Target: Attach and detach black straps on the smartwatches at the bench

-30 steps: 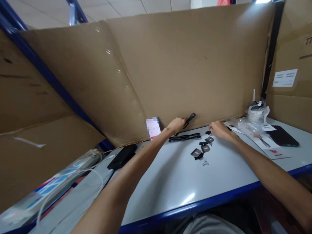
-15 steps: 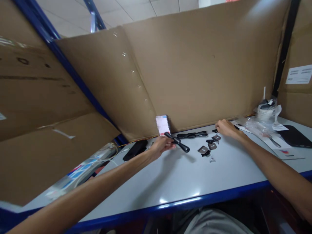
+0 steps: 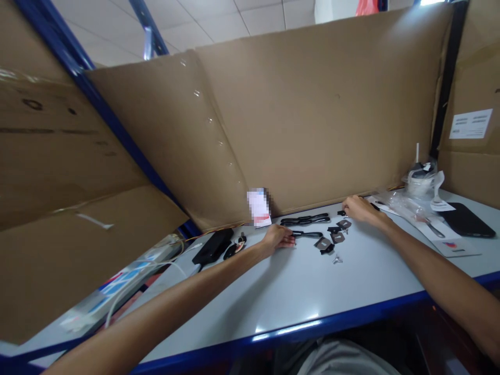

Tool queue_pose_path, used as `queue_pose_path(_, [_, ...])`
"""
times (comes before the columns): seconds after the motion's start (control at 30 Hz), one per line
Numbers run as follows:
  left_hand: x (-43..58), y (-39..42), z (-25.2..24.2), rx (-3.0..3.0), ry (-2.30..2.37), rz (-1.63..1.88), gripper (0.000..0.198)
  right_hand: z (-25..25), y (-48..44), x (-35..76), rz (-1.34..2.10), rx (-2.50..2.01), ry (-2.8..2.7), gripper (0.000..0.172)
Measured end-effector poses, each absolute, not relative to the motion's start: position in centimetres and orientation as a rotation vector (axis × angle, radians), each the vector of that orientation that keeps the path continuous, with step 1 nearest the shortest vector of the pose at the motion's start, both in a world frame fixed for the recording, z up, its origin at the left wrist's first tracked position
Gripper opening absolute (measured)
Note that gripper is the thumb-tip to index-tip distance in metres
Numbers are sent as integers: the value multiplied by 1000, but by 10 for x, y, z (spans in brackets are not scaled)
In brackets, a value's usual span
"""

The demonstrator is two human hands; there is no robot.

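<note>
My left hand [image 3: 278,238] pinches one end of a slim black handle [image 3: 310,235], which lies nearly level at the tabletop and points right. Just behind it are several similar black handles [image 3: 304,220], side by side. At the back right, my right hand [image 3: 357,209] has its fingers curled down beside a small black piece [image 3: 341,213]; what the fingers hold, if anything, is hidden. Between the hands lie flat grey metal plates with black parts [image 3: 325,245], and another plate [image 3: 338,237]. Small silver screws [image 3: 337,259] lie in front of them.
To the left are a black case [image 3: 213,246], small dark round items [image 3: 234,247] and a power strip [image 3: 128,278] with cables. A phone [image 3: 466,219], clear plastic packaging [image 3: 404,202] and a wrapped cup [image 3: 420,182] stand right. Cardboard [image 3: 312,114] walls the back.
My left hand has brought the black handle down from a tilted, raised position to the tabletop, in front of the other handles. My right hand stays by the small black piece.
</note>
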State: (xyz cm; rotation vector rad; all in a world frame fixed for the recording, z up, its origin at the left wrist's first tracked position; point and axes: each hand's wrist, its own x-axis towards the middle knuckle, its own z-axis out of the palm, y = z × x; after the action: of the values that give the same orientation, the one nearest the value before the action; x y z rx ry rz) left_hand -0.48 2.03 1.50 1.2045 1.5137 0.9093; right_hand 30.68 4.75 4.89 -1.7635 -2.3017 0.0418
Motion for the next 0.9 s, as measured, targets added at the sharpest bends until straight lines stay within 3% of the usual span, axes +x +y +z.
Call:
queue_pose_path(0.4, [31, 49, 10, 1630, 1612, 750, 1, 48, 48, 308, 27, -1740, -2312, 32])
queue_pose_path(0.6, [24, 32, 16, 2133, 1703, 707, 26, 51, 45, 307, 32, -1748, -2319, 36])
queue_pose_path(0.73, [29, 34, 7, 2803, 1672, 363, 42, 50, 48, 308, -2, -1738, -2308, 36])
queue_pose_path(0.9, [51, 56, -13, 2720, 1708, 177, 54, 49, 48, 309, -1, -1754, -2303, 36])
